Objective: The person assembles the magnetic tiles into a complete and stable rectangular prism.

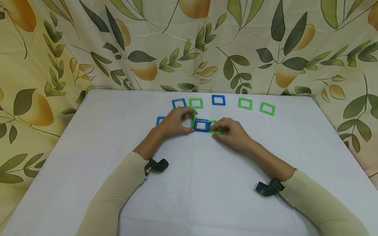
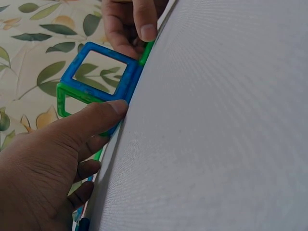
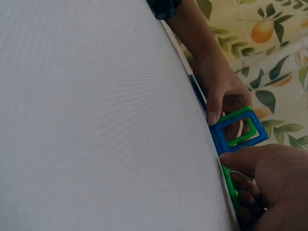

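Observation:
My left hand (image 1: 177, 123) pinches a thin green square magnetic tile (image 1: 194, 119) that stands on edge, seen nearly side-on in the head view. Beside it stands a blue magnetic tile (image 1: 202, 130), tilted upright and meeting the green one at a corner. The left thumb (image 2: 115, 107) touches that corner in the left wrist view. On the blue tile's other side, my right hand (image 1: 233, 131) grips a low-lying green tile (image 1: 215, 132) between thumb and fingers. Its fingers partly cover this tile. The right thumb (image 3: 238, 158) is close to the blue tile's lower edge (image 3: 220, 142).
Along the table's far side lie loose tiles: blue ones (image 1: 178, 99) (image 1: 218, 96) and green ones (image 1: 196, 107) (image 1: 245, 107) (image 1: 267, 113). Another blue tile (image 1: 159, 118) is partly hidden behind the left hand. A patterned curtain (image 1: 189, 49) hangs behind the white table (image 1: 206, 183).

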